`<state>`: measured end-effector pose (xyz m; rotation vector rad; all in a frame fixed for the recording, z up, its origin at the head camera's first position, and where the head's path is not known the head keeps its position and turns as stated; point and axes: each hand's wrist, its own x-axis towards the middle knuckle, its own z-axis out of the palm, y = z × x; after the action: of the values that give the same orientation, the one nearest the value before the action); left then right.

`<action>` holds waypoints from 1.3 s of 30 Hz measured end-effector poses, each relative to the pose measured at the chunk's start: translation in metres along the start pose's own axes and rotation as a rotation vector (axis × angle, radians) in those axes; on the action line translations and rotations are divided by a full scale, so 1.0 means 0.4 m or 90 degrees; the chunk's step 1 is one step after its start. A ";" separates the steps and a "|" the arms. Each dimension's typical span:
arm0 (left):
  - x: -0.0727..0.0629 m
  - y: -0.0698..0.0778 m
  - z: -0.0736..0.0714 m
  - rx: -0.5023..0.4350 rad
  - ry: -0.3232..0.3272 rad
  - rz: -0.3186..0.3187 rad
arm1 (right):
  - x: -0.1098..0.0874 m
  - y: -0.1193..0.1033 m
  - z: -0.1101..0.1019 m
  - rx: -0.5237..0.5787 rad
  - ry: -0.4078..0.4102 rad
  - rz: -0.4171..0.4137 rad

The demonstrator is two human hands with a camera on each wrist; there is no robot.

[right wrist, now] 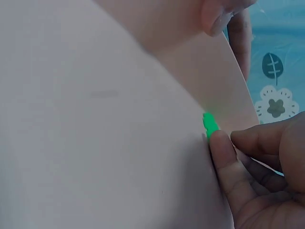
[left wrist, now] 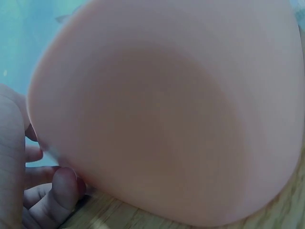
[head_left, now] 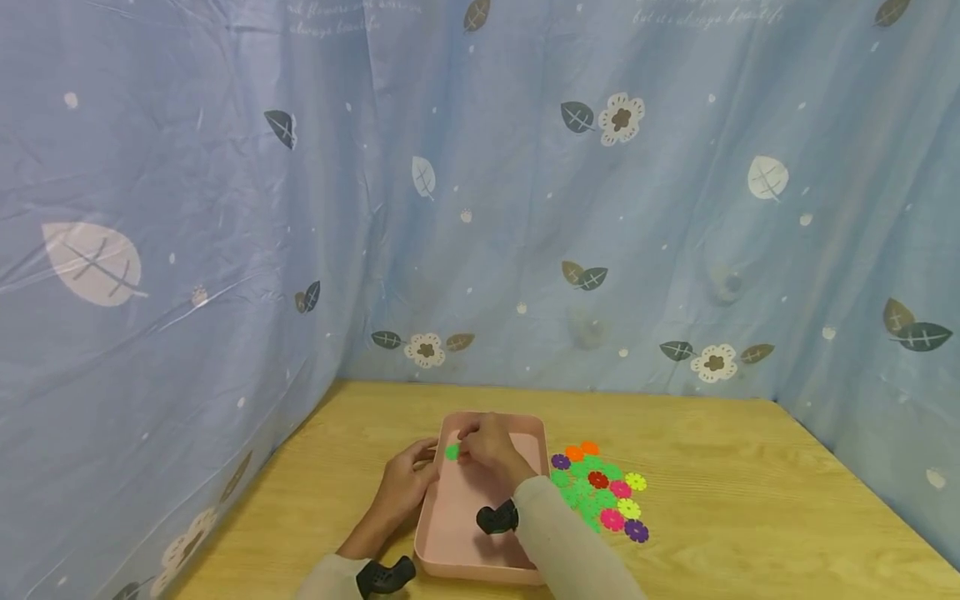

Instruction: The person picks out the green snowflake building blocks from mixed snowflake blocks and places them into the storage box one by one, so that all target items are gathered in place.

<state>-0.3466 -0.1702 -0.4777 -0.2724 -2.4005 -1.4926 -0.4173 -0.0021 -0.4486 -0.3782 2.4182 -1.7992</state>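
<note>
A pink tray (head_left: pixel 465 533) lies lengthwise on the wooden table. My left hand (head_left: pixel 405 485) grips its left edge; in the right wrist view, that hand's thumb (right wrist: pixel 214 20) shows over the inner side of the wall and a finger outside it. My right hand (head_left: pixel 491 448) reaches into the tray's far part and pinches a green flower-shaped plastic disc (head_left: pixel 452 452) by the left inner wall. In the right wrist view the green disc (right wrist: pixel 209 125) is seen edge-on, partly covered by thumb and fingers.
Right of the tray, several flower-shaped discs lie spread on the table (head_left: pixel 712 475): mostly green (head_left: pixel 581 487), plus orange, purple (head_left: pixel 637 531), red (head_left: pixel 598 480), pink (head_left: pixel 612 520) and yellow ones. A blue patterned curtain (head_left: pixel 510 233) hangs behind the table and along both sides.
</note>
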 end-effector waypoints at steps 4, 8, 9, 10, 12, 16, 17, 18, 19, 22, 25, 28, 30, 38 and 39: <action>0.004 0.004 0.003 -0.012 0.000 -0.009 | 0.001 -0.006 -0.001 -0.004 -0.004 0.004; -0.001 0.006 0.000 -0.015 -0.001 -0.009 | -0.004 -0.009 0.000 0.001 -0.019 0.008; -0.002 0.006 -0.001 -0.014 -0.002 -0.011 | -0.006 -0.009 0.001 0.005 -0.021 0.009; -0.002 0.007 -0.001 -0.011 -0.003 -0.008 | -0.007 -0.010 -0.001 0.006 -0.018 0.009; -0.001 0.007 -0.001 -0.003 -0.005 -0.003 | -0.009 -0.009 -0.004 0.004 -0.013 0.007; -0.005 0.005 -0.006 0.018 0.002 0.000 | -0.016 -0.014 -0.002 -0.008 -0.017 -0.002; -0.006 0.006 -0.008 0.021 0.005 0.000 | -0.018 -0.017 -0.001 -0.012 -0.022 -0.005; -0.007 0.005 -0.009 0.023 0.006 0.000 | -0.020 -0.020 0.000 -0.014 -0.028 -0.007; -0.008 0.004 -0.010 0.024 0.007 0.005 | -0.023 -0.024 -0.001 -0.021 -0.031 -0.011; -0.008 0.006 -0.008 0.009 0.005 0.004 | -0.033 -0.037 -0.009 -0.048 -0.036 -0.018; -0.004 0.006 -0.003 -0.005 -0.002 0.009 | -0.040 -0.054 -0.025 -0.069 -0.043 -0.024; -0.002 0.008 -0.004 -0.017 -0.006 0.002 | -0.044 -0.074 -0.038 -0.107 -0.044 -0.044; -0.002 0.008 -0.005 -0.019 -0.005 0.001 | -0.047 -0.087 -0.047 -0.139 -0.042 -0.063; -0.006 -0.002 -0.002 -0.017 0.004 0.003 | -0.073 -0.110 -0.091 -0.226 -0.020 -0.132; -0.006 -0.003 -0.002 -0.014 0.006 0.004 | -0.077 -0.113 -0.096 -0.231 -0.014 -0.138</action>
<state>-0.3447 -0.1714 -0.4790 -0.2780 -2.3750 -1.5151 -0.3904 0.0295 -0.3963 -0.7116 2.7794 -1.4038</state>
